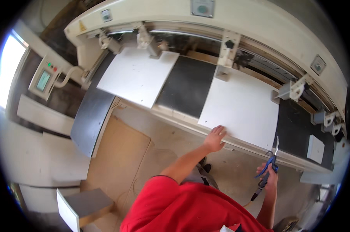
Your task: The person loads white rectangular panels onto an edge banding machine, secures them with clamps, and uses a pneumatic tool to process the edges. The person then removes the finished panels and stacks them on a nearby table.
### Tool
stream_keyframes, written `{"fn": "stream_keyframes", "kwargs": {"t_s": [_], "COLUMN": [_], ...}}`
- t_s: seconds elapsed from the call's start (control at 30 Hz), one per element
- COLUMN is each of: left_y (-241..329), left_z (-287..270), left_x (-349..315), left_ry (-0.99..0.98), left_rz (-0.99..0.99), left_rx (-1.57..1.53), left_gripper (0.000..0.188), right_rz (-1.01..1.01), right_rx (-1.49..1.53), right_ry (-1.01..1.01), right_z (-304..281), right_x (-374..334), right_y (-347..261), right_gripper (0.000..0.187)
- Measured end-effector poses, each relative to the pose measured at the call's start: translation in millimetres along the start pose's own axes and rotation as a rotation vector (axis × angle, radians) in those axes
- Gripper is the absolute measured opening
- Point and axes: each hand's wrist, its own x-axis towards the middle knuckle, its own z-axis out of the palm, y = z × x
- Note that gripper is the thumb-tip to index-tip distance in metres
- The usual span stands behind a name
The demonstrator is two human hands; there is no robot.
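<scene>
My left hand point(215, 139) rests with its fingers stretched out at the front edge of a white panel point(242, 106). This panel lies on the dark machine table, its far edge up against metal stops. In my right hand point(272, 177) is a blue and black air blow gun point(266, 176), my fingers wrapped round it. Its thin metal nozzle points up toward the panel's front right corner, and a hose trails from its lower end. A second white panel point(138, 73) lies farther left on the table, with small dark holes near its edges.
A cream machine beam point(256, 21) with several metal clamps spans the far side. At the left hangs a control box point(44, 80) with a small screen. A small white piece point(315, 149) lies at the table's right end. Stacked boards point(88, 205) stand at lower left.
</scene>
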Motion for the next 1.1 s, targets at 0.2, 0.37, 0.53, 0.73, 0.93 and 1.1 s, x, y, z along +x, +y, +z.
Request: {"fn": "stream_keyframes", "kwargs": {"t_s": [0.2,0.37,0.53,0.73,0.93,1.1], "left_y": [-141,-291,-300,-313,-314,-281], "left_z": [-74,-133,-190,-188,-197,-253], "left_x": [-117,-129,-76,-129,-357,-506], "left_ry": [0.565,0.869,0.951,0.714,0.541,0.454], "left_rz": [-0.922,-1.074,-1.119,-1.056,-1.083,-1.307], "left_rx": [-0.46,-1.25,-1.426,-1.24,-1.32,-0.945], "left_gripper": [0.051,0.067,0.053,0.022,0.021,0.043], "right_rz": [0.06,0.073,0.074,0.089,-0.038,-0.248], "right_rx": [-0.704,-0.721,-0.535,-0.441,-0.831,-0.657], "right_ry": [-0.342,-0.397,-0.431,-0.389,-0.484,-0.295], "right_z": [121,196,281,425,529,554], "right_x": [-10,-9,-20,-29,-38,40], "right_y": [45,12,-14,-24,-29,25], "right_gripper": [0.041,0.027,0.026,0.029,0.041,0.044]}}
